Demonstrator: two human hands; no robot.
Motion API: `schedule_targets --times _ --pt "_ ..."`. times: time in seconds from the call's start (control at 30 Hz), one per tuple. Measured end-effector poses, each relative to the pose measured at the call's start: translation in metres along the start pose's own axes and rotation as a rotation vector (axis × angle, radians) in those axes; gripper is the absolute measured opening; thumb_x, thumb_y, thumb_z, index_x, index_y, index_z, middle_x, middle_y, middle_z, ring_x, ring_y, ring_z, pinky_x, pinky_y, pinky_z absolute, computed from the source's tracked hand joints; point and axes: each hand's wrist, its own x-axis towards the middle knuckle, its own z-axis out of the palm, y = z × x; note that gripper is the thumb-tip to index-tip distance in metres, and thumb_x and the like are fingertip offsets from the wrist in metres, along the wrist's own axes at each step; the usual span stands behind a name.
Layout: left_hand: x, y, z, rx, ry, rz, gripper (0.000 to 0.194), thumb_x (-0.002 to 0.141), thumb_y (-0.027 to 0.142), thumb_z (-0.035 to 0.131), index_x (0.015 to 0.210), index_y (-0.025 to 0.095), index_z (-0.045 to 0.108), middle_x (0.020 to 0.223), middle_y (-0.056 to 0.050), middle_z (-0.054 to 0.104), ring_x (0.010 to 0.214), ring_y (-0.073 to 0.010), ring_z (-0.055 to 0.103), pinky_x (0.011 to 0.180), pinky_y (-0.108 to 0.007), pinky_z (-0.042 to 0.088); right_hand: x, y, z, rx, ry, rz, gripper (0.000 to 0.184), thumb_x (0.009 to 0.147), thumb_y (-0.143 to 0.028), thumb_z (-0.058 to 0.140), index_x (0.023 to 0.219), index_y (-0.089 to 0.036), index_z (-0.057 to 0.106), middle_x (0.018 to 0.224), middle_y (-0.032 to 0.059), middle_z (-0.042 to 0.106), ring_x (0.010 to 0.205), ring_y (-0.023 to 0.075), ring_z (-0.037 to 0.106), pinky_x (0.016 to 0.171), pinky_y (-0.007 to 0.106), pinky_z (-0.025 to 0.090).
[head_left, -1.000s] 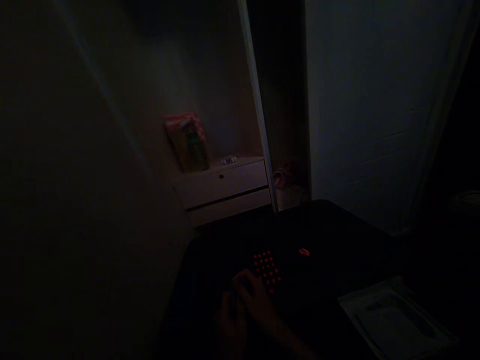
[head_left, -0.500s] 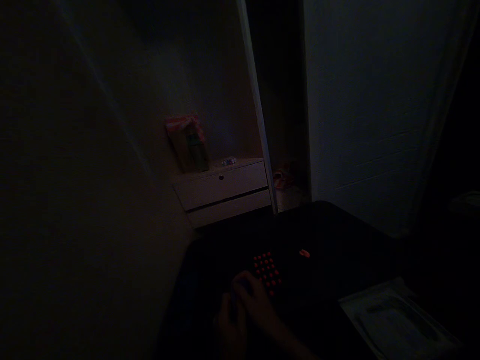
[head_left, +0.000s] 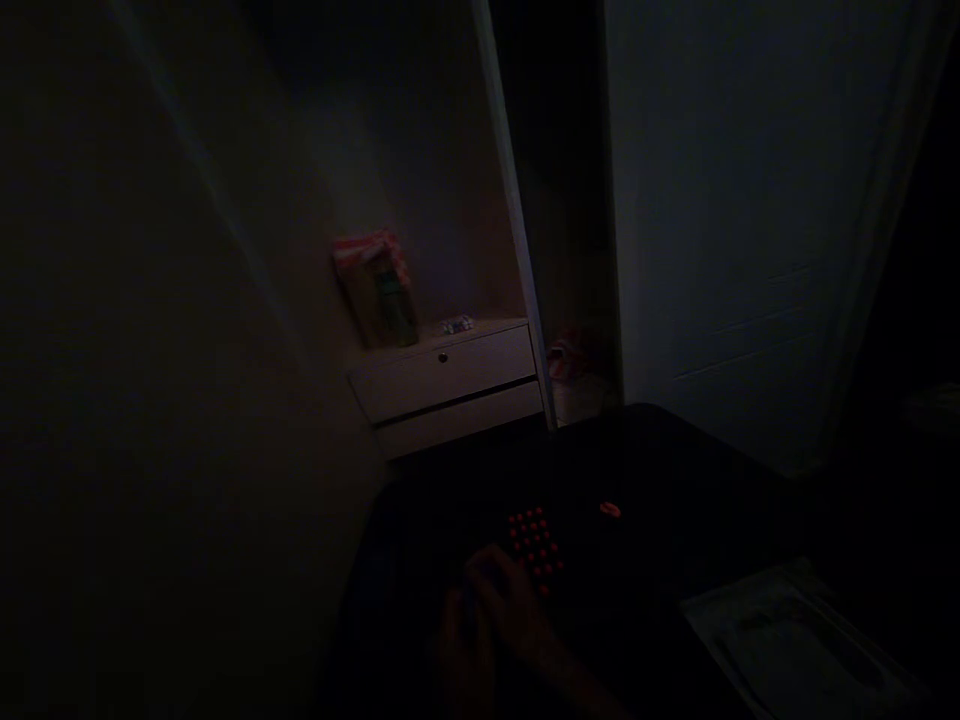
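The scene is very dark. My left hand [head_left: 466,660] and my right hand [head_left: 516,608] meet low in the middle of the view, fingers curled toward each other. Between their fingertips is a small dark bluish thing [head_left: 469,604]; its kind cannot be made out. Just beyond my right hand, several small red round pieces [head_left: 536,540] lie in rows on the dark table [head_left: 637,450]. Farther right on the table is a small orange-red piece [head_left: 610,510], apart from both hands.
A pale flat packet [head_left: 799,635] lies at the table's right. Behind the table stand a drawer unit [head_left: 457,375], with a red-and-white patterned bag [head_left: 364,285] and a green bottle [head_left: 397,305] on top, and a pale door panel [head_left: 712,220].
My hands stay almost in place around the dark bluish thing, with only slight finger movement. The picture has grown a little darker around them.
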Motion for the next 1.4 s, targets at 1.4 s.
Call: schedule_targets --times 1.4 --pt "0.0025 -0.0034 0.0003 -0.05 -0.01 0.028 0.053 0.077 0.066 0.045 0.087 0.019 0.067 0.076 -0.009 0.074 0.067 -0.0189 0.067 0.061 -0.026 0.05 0.0027 0.0038 0.0005 -0.005 -0.017 -0.009 0.018 0.086 -0.037 0.057 0.087 -0.019 0.063 0.08 0.0005 0.062 0.078 0.0172 0.058 0.072 0.027 0.046"
